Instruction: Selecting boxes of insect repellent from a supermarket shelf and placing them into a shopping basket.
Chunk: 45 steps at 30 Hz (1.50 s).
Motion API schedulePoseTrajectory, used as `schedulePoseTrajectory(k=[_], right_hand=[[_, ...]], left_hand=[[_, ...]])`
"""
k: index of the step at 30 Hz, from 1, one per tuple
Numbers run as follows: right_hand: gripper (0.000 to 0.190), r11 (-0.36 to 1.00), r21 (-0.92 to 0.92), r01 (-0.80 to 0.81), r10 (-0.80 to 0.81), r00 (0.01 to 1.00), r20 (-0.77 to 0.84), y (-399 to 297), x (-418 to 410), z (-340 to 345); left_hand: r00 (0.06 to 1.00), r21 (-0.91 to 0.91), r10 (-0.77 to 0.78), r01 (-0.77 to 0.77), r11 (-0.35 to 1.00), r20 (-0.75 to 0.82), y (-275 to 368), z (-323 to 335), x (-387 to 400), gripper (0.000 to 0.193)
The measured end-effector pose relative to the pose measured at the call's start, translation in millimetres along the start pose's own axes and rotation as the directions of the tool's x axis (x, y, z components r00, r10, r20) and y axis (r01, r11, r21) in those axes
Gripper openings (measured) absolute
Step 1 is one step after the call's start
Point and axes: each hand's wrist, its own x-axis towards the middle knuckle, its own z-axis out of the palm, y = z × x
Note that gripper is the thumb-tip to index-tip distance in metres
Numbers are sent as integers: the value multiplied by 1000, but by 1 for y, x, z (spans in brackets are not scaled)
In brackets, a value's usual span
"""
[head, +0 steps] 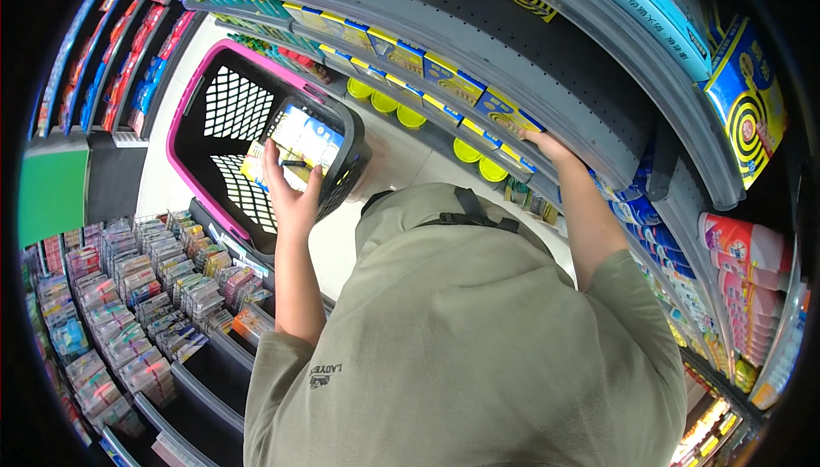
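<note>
My left hand (293,188) reaches over the black plastic shopping basket (224,134) with a pink rim. Its thumb and fingers are spread at bright blue, white and yellow packages (311,140); glare hides whether they grip one. At the shelf, my right hand (544,143) has its fingertips at the end of a blue-and-yellow box (503,111). That box stands in a row of similar boxes. The fingers are partly hidden, so their hold cannot be made out.
Grey metal shelves (410,12) curve along the top and right. Yellow round tubs (410,116) line a lower shelf. Racks of small hanging packages (128,287) are at lower left. Pink-and-white packs (743,239) stand at far right. Pale floor tiles (397,162) show beside the basket.
</note>
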Motion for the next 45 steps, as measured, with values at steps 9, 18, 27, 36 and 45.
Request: schedulePoseTrajectory(k=[9, 18, 27, 36, 45], right_hand=[[67, 979, 187, 77, -53, 991, -126, 4, -38, -8], [103, 818, 556, 149, -59, 982, -177, -29, -112, -9], [118, 872, 423, 244, -223, 970, -100, -89, -142, -2], [106, 852, -70, 519, -518, 816, -256, -187, -156, -35], [102, 688, -254, 680, -714, 571, -404, -250, -161, -43]], left_hand=[[989, -78, 124, -118, 990, 82, 31, 32, 3, 87], [850, -162, 342, -302, 939, 401, 76, 56, 17, 71], [707, -94, 165, -138, 986, 688, 128, 82, 22, 81], [736, 216, -93, -73, 974, 671, 156, 72, 30, 118], [857, -261, -70, 232, 937, 510, 126, 53, 34, 125]])
